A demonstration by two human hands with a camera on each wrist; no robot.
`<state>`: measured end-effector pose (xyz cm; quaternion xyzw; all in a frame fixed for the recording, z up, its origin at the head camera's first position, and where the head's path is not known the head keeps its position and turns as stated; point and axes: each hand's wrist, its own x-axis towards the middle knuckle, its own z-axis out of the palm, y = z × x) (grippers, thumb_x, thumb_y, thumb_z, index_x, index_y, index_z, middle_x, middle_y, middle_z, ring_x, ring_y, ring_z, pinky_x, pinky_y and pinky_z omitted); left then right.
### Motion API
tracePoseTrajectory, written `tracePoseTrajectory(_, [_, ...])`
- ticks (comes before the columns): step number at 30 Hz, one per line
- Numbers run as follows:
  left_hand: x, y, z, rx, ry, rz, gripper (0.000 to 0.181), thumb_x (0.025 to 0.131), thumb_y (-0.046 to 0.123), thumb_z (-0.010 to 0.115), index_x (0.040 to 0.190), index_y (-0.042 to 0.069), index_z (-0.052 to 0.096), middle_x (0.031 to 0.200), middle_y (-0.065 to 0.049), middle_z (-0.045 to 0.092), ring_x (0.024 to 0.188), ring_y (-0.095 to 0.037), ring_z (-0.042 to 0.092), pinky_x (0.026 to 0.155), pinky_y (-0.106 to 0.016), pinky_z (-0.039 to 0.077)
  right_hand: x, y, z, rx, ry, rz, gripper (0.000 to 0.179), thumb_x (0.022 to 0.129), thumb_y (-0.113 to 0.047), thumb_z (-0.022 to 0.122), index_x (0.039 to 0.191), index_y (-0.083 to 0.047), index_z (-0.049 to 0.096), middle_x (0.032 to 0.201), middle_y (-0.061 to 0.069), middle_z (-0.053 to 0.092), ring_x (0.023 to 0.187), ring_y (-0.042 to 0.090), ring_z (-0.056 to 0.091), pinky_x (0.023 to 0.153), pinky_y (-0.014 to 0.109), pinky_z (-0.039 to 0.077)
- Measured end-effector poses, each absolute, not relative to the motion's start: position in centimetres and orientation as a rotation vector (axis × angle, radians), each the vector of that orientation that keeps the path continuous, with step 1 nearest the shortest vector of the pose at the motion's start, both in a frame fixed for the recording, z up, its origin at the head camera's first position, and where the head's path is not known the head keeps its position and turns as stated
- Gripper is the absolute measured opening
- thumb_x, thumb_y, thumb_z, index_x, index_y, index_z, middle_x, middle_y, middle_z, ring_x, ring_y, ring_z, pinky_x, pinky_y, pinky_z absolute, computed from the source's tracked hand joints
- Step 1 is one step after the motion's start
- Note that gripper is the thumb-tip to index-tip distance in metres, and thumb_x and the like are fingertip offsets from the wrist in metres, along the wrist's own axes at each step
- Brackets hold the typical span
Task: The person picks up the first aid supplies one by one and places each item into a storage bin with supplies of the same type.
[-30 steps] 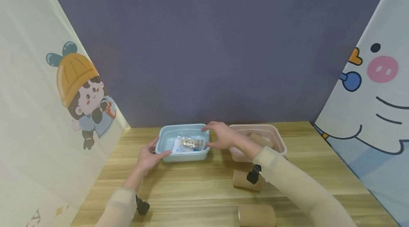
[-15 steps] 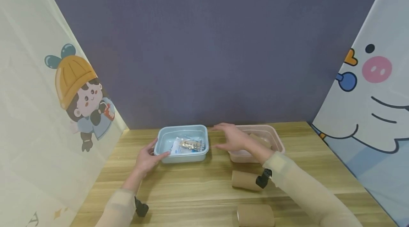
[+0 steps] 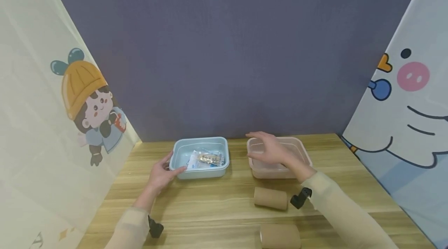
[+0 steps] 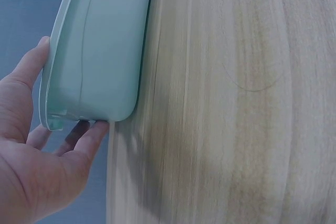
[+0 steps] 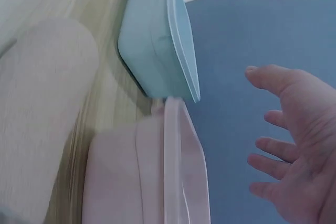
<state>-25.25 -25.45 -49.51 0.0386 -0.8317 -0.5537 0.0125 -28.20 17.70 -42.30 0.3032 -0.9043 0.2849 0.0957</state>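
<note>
A light-blue plastic bin stands at the back left of the table in the head view. Inside it lie clear packets with thin gold-brown sticks and a white-and-blue wrapper. My left hand holds the bin's front left corner. In the left wrist view its thumb lies on the rim, with the fingers against the end wall. A pink plastic bin stands to the right. Over its left part hovers my right hand, fingers spread and relaxed, holding nothing. That hand and wrist partly hide the pink bin's inside.
Two brown cardboard tubes, a farther tube and a nearer tube, lie in front of the pink bin. The wooden table meets a dark wall at the back. Printed cloths hang on both sides.
My right hand has moved right, from the blue bin's right edge to above the pink bin. A tube seen earlier inside the pink bin is now hidden. The left hand keeps its place.
</note>
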Motion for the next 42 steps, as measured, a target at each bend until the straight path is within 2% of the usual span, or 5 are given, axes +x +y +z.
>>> tracePoseTrajectory(9, [-25.3, -25.4, -49.4, 0.132, -2.585, -1.736, 0.102, 0.083, 0.026, 0.093, 0.166, 0.01, 0.036, 0.151, -0.037, 0.054, 0.136, -0.048, 0.06, 0.089, -0.027, 0.065, -28.0, 20.9, -42.7, 0.764, -2.739, 0.866, 0.073, 0.091, -0.035, 0.084, 0.153, -0.009, 0.056, 0.16, 0.02, 0.054, 0.149, 0.045, 0.048, 0.121, 0.066, 0.042])
tracePoseTrajectory(21, [-25.5, -25.1, -49.6, 0.113, -2.574, -1.767, 0.099, 0.085, 0.023, 0.092, 0.166, 0.009, 0.036, 0.155, -0.037, 0.05, 0.14, -0.049, 0.057, 0.096, -0.034, 0.065, -27.7, 25.3, -43.8, 0.621, -2.768, 0.824, 0.083, 0.089, -0.043, 0.084, 0.159, -0.014, 0.049, 0.169, 0.022, 0.04, 0.154, 0.051, 0.038, 0.12, 0.076, 0.035])
tracePoseTrajectory(29, [-25.4, -25.2, -49.4, 0.116, -2.575, -1.748, 0.099, 0.085, 0.025, 0.092, 0.166, 0.01, 0.036, 0.152, -0.037, 0.053, 0.137, -0.048, 0.059, 0.089, -0.026, 0.065, -26.7, 28.1, -44.3, 0.603, -2.732, 0.859, 0.086, 0.087, -0.034, 0.086, 0.157, -0.002, 0.048, 0.165, 0.033, 0.039, 0.151, 0.058, 0.036, 0.118, 0.079, 0.033])
tracePoseTrajectory(37, [-25.4, -25.4, -49.4, 0.117, -2.586, -1.737, 0.099, 0.086, 0.026, 0.091, 0.166, 0.009, 0.035, 0.156, -0.035, 0.05, 0.141, -0.048, 0.056, 0.102, -0.039, 0.062, -26.1, 30.1, -44.9, 0.543, -2.717, 0.836, 0.09, 0.083, -0.035, 0.09, 0.155, 0.001, 0.049, 0.163, 0.037, 0.038, 0.148, 0.061, 0.038, 0.117, 0.079, 0.035])
tracePoseTrajectory(42, [-25.4, -25.4, -49.5, 0.113, -2.586, -1.738, 0.099, 0.086, 0.026, 0.092, 0.166, 0.009, 0.036, 0.156, -0.035, 0.05, 0.141, -0.048, 0.056, 0.102, -0.039, 0.062, -25.8, 31.2, -45.6, 0.551, -2.713, 0.807, 0.092, 0.083, -0.037, 0.089, 0.155, 0.003, 0.048, 0.163, 0.039, 0.038, 0.146, 0.063, 0.038, 0.115, 0.081, 0.035])
